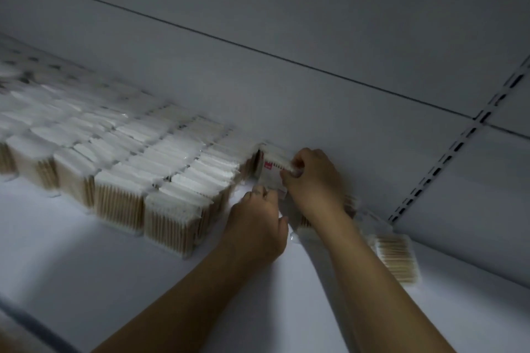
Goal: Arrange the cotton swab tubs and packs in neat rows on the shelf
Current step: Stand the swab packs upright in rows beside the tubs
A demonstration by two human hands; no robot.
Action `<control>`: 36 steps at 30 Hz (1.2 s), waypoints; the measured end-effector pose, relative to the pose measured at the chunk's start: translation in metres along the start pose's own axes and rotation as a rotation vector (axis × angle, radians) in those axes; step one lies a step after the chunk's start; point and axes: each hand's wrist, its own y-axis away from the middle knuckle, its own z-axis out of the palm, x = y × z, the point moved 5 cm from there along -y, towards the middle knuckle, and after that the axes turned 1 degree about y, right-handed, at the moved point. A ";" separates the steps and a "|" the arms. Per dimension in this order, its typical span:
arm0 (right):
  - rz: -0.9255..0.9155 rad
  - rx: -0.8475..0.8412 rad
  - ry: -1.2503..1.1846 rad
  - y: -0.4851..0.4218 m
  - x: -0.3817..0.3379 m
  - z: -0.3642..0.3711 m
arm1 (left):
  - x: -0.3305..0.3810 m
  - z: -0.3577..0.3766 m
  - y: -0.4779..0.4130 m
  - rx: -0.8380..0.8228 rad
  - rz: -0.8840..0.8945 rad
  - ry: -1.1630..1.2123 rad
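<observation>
White shelving fills the view: a flat white shelf [86, 281] runs from near left to far right, backed by a pale back panel [258, 89] with thin dark seams and a slotted upright [447, 157] on the right. On the left half of the shelf stand rows of cotton swab packs [120, 157], pressed side by side with white tips up and wooden sticks showing along their near faces; the rows reach back to the panel. At the right end of these rows, close against the back panel, both hands meet on one pack with a red label [271, 170], which is tilted and just beside the last packs of the far row. The right hand [314, 180] has its fingers curled over the pack's upper right edge, gripping it. The left hand [256, 229] is below, fingers curled, and seems to pinch the pack's lower edge, though motion blur makes that contact hard to read. Farther right, a loose pack [397, 256] lies on its side on the shelf, apart from the rows, near the foot of the upright.
</observation>
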 end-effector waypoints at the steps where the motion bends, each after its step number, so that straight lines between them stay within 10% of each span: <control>1: -0.032 0.031 0.060 0.000 -0.004 0.001 | 0.000 0.001 -0.001 -0.020 -0.012 -0.005; 7: -0.176 0.186 0.144 0.001 -0.013 0.008 | 0.000 0.003 -0.002 -0.090 -0.015 -0.034; 24: -0.101 -0.342 0.109 0.044 0.038 -0.064 | 0.026 0.025 -0.013 0.007 0.315 -0.004; 36: -0.133 -0.100 0.045 0.057 0.036 -0.064 | 0.011 -0.019 -0.004 0.191 -0.044 0.672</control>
